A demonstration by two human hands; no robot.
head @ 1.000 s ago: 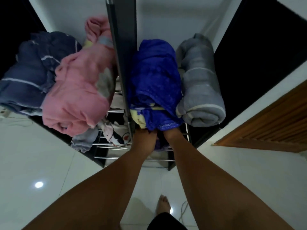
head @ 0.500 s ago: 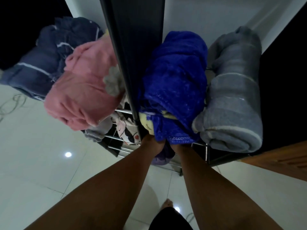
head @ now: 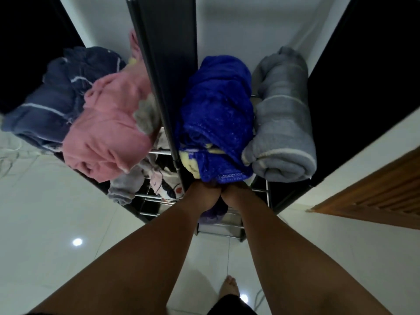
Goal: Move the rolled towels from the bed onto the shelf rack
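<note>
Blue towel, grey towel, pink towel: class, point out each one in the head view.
blue towel [head: 218, 114], head view, middle of the roll
grey towel [head: 284, 123], head view, middle of the roll
pink towel [head: 109, 130], head view, middle of its top

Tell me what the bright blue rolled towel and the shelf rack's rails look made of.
Bright blue rolled towel: probably plush fleece or microfibre, with fuzzy, slightly glinting pile and a stitched hem. Shelf rack's rails: apparently polished metal tube, thin, silvery and reflective.

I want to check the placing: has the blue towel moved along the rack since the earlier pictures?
No. The blue towel stays between the black post and the grey towel.
</note>
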